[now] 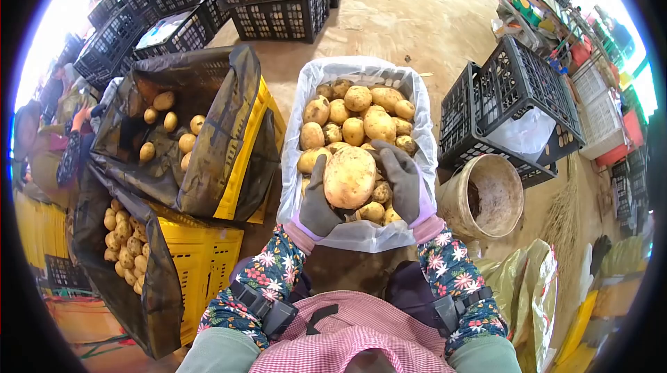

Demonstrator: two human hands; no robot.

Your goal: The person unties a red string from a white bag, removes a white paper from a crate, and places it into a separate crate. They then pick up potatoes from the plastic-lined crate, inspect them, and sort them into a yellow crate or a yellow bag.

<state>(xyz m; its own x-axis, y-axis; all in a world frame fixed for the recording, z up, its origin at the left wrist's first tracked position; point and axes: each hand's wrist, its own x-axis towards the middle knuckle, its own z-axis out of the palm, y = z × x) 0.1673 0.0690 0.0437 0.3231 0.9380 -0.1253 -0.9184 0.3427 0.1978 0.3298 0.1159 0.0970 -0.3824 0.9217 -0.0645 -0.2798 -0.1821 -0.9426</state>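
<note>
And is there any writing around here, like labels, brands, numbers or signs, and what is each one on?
No text can be read anywhere in this picture.
Big potato: no lettering visible.
Yellow crate: no readable lettering.
Bucket: no readable marking.
Pale sheet, upper left: too small and blurred to tell whether it is printed.
Clutter, upper right: too small and blurred to read.

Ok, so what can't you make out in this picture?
In the head view:
- Large potato: its underside faces away from the camera.
- Left hand: most of its fingers are hidden by the large potato.
- White-lined crate: its lower layers are covered by the potatoes on top.
- Person at far left: blurred, near the edge of the image.
</note>
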